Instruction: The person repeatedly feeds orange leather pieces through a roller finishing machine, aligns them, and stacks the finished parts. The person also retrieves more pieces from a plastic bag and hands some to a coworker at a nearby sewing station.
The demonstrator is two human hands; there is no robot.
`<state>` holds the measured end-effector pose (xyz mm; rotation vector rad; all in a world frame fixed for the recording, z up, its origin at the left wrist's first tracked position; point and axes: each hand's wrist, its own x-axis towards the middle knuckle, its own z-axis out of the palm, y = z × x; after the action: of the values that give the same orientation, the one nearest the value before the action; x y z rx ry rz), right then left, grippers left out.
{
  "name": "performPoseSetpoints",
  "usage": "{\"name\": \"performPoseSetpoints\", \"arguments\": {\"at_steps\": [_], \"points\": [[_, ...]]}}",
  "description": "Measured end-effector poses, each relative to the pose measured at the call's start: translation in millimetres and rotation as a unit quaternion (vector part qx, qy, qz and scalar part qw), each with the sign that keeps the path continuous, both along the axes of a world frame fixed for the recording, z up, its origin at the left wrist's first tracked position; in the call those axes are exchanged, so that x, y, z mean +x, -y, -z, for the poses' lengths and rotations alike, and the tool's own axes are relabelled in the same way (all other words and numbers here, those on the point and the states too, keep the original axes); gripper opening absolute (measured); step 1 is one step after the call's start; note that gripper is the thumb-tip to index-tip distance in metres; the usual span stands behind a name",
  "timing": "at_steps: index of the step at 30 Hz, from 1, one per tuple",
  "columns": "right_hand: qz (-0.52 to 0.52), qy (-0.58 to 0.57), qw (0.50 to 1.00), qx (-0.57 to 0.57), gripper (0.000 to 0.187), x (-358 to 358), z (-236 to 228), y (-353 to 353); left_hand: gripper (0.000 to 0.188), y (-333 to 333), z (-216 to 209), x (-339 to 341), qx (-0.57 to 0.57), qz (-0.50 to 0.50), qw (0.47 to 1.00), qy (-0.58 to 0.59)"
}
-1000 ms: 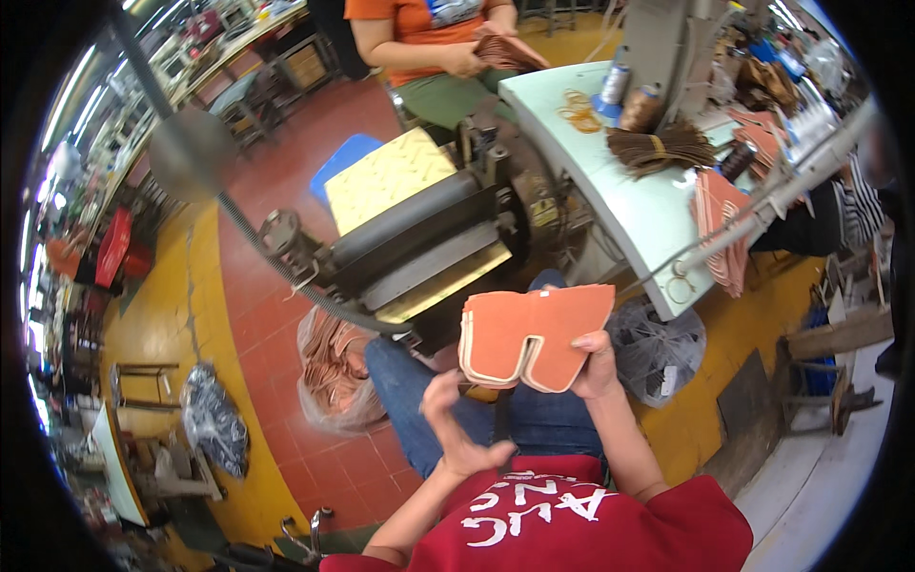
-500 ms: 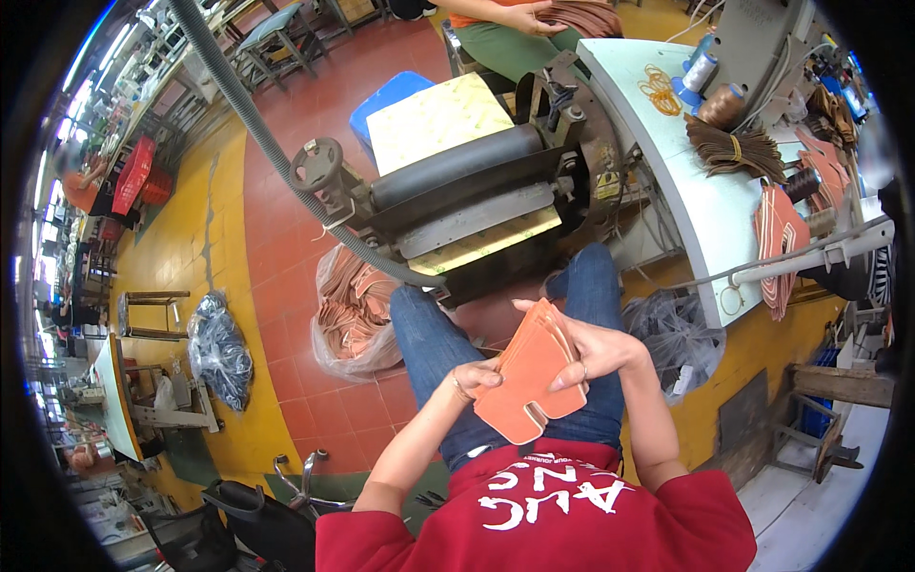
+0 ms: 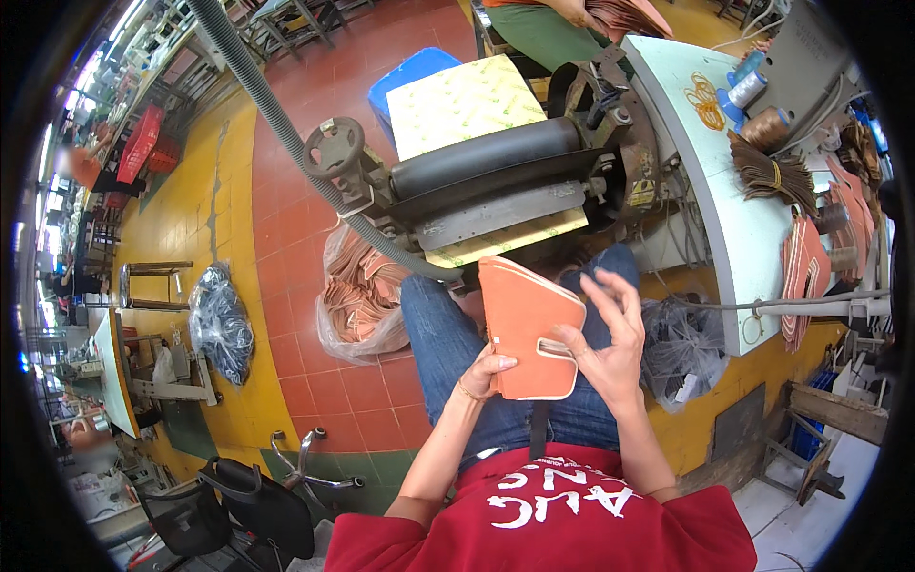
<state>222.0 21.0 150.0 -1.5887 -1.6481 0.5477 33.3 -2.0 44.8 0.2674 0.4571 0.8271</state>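
My left hand is closed on the lower left edge of a stack of orange leather-like cut pieces, its thumb on top. The stack has pale edges and a narrow slot in its right side. Beside that slot is my right hand, open with fingers spread and raised. Its thumb tip is at the slot; whether it touches the pieces I cannot tell. The stack is held above my lap, in front of a machine with a black roller.
A yellow patterned sheet lies behind the roller, over a blue bin. A clear bag of orange pieces stands left of my knee. On the right, a pale table bears thread cones and bundled pieces. Another person sits beyond.
The stack has turned, so its slot now faces right instead of toward me. My right hand has let go and spread its fingers; my left hand keeps its grip.
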Motion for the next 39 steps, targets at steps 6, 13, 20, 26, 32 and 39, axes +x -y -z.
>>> {"name": "performPoseSetpoints", "arguments": {"at_steps": [6,13,20,26,32,39], "points": [[-0.002,-0.028,1.000,-0.008,0.046,-11.4,14.2,5.1,0.085,-1.4,6.0,-8.5,-0.007,-0.051,0.994,-0.097],[-0.012,-0.110,0.990,-0.087,0.048,-9.0,12.9,0.0,0.084,2.5,9.7,-10.0,-0.017,-0.061,0.990,-0.124],[-0.018,-0.009,0.999,0.035,0.035,-9.7,14.6,-1.7,0.083,2.3,8.2,-11.5,-0.007,-0.047,0.987,-0.151],[-0.090,-0.096,0.989,-0.064,0.017,-7.9,21.3,1.5,0.075,6.3,24.7,-7.5,-0.065,-0.134,0.989,-0.007],[-0.069,-0.466,0.855,-0.217,0.016,10.3,51.6,-25.4,0.066,-1.3,31.4,-16.2,-0.071,-0.208,0.975,-0.041],[-0.027,-0.560,0.761,-0.325,0.019,11.4,124.9,-79.6,0.074,-5.6,37.5,-51.6,-0.026,-0.246,0.968,-0.037]]}}
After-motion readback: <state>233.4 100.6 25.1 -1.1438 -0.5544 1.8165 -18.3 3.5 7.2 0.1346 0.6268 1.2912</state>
